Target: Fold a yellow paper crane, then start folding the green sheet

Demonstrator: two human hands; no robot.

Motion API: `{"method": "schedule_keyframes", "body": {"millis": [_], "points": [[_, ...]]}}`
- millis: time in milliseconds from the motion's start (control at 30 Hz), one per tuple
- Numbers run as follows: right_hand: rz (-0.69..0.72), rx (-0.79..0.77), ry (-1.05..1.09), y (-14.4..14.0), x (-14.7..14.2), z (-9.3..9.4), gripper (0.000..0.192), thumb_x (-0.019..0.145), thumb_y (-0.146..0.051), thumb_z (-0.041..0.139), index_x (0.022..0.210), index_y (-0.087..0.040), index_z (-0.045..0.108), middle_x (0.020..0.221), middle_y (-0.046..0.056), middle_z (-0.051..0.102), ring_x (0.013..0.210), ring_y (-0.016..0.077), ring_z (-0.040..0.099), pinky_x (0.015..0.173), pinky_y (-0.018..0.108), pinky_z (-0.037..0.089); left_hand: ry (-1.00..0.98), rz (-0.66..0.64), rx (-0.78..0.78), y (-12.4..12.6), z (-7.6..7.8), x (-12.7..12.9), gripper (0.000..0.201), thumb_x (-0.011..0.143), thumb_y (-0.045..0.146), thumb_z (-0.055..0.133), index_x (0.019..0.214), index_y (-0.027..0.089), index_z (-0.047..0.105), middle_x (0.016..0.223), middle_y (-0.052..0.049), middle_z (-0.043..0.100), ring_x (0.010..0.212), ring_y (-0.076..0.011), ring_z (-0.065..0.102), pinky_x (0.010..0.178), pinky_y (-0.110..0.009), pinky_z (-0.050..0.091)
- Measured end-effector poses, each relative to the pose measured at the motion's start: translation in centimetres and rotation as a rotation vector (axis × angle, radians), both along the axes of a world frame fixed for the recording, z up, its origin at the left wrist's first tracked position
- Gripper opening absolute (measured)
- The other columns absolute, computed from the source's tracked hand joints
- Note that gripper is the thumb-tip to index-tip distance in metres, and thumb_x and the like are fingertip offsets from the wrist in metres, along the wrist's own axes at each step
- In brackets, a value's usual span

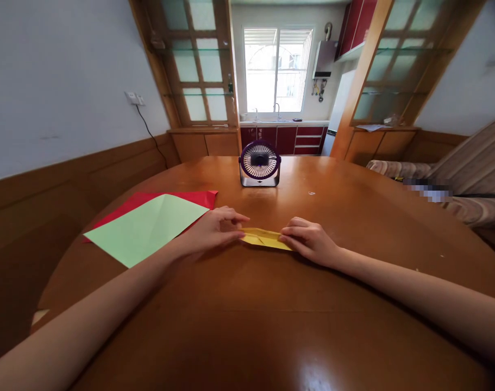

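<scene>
Both hands: left hand [214, 231], right hand [310, 239] pinch flat folded yellow paper [265, 239] ends.

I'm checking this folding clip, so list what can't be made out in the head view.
- Yellow paper: both ends lie under the left hand and right hand, so its full shape and folds are hidden.
- Red sheet: mostly covered by the green sheet.
- Patch on the sofa: blurred out.
- Small speck on the table: too small to identify.
- Fan: whether it spins cannot be told.
</scene>
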State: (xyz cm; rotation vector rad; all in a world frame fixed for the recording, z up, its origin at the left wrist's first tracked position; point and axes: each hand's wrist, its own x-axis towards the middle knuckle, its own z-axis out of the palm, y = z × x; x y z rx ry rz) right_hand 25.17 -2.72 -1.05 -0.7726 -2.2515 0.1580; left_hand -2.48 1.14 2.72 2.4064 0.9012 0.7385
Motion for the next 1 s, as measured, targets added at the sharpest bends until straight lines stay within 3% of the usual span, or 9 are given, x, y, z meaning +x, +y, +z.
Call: {"method": "schedule_keyframes", "body": {"millis": [100, 267, 467, 567, 667, 800, 1000], "points": [[0.019, 0.054, -0.056, -0.1, -0.3, 0.0, 0.027, 0.097, -0.028, 0.046, 0.09, -0.015, 0.069, 0.074, 0.006, 0.058, 0.068, 0.015, 0.052, 0.061, 0.027, 0.044, 0.119, -0.034, 0.108, -1.1, -0.6, 1.6, 0.05, 0.077, 0.049, 0.071, 0.12, 0.025, 0.064, 0.108, -0.006, 0.062, 0.101, -0.0229, 0.055, 0.086, -0.033, 0.044], [0.062, 0.042, -0.071, -0.4, -0.6, 0.1, 0.023, 0.096, -0.027, 0.05, 0.093, -0.014, 0.069, 0.076, 0.007, 0.06, 0.071, 0.0149, 0.053, 0.065, 0.027, 0.044, 0.157, -0.091, 0.261, -1.9, -1.8, 3.4, 0.023, 0.093, 0.036, 0.055, 0.098, 0.024, 0.074, 0.088, -0.003, 0.066, 0.086, -0.0173, 0.056, 0.083, -0.032, 0.036], [-0.083, -0.15, 0.097, 0.2, 0.4, 0.0, 0.024, 0.088, -0.037, 0.063, 0.087, -0.015, 0.071, 0.073, 0.003, 0.06, 0.063, 0.0108, 0.05, 0.056, 0.023, 0.04, 0.025, 0.01, 0.094, -1.4, -1.2, 2.4, 0.023, 0.09, 0.034, 0.057, 0.085, 0.022, 0.075, 0.085, -0.003, 0.066, 0.084, -0.0172, 0.056, 0.079, -0.03, 0.039], [-0.07, -0.235, 0.158, 0.5, 0.8, -0.1, 0.027, 0.087, -0.041, 0.064, 0.084, -0.015, 0.071, 0.074, 0.003, 0.062, 0.064, 0.0109, 0.051, 0.055, 0.023, 0.04, 0.034, 0.015, 0.026, -1.1, -0.9, 2.1, 0.026, 0.089, 0.038, 0.056, 0.081, 0.02, 0.074, 0.085, -0.004, 0.066, 0.085, -0.018, 0.057, 0.077, -0.029, 0.042], [-0.018, -0.262, 0.19, 0.6, 0.8, -0.1, 0.026, 0.086, -0.041, 0.064, 0.084, -0.016, 0.072, 0.076, 0.004, 0.064, 0.067, 0.012, 0.056, 0.058, 0.024, 0.043, 0.116, 0.011, 0.084, -1.2, -1.1, 2.3, 0.024, 0.089, 0.037, 0.057, 0.083, 0.02, 0.073, 0.085, -0.004, 0.067, 0.083, -0.0182, 0.058, 0.078, -0.031, 0.04], [0.023, -0.231, 0.158, 0.4, 0.6, 0.1, 0.025, 0.087, -0.04, 0.063, 0.085, -0.017, 0.074, 0.077, 0.005, 0.065, 0.069, 0.0127, 0.059, 0.062, 0.025, 0.047, 0.154, -0.01, 0.197, -1.7, -1.9, 3.1, 0.024, 0.09, 0.038, 0.057, 0.103, 0.023, 0.071, 0.091, -0.003, 0.068, 0.087, -0.0185, 0.059, 0.081, -0.032, 0.037], [0.051, -0.235, 0.152, 0.4, 0.6, 0.1, 0.024, 0.088, -0.038, 0.063, 0.087, -0.017, 0.075, 0.078, 0.005, 0.067, 0.069, 0.013, 0.06, 0.062, 0.026, 0.048, 0.072, -0.049, 0.129, -1.8, -2.4, 3.5, 0.027, 0.095, 0.034, 0.05, 0.103, 0.021, 0.072, 0.088, -0.004, 0.065, 0.084, -0.0162, 0.058, 0.078, -0.028, 0.041]]}}
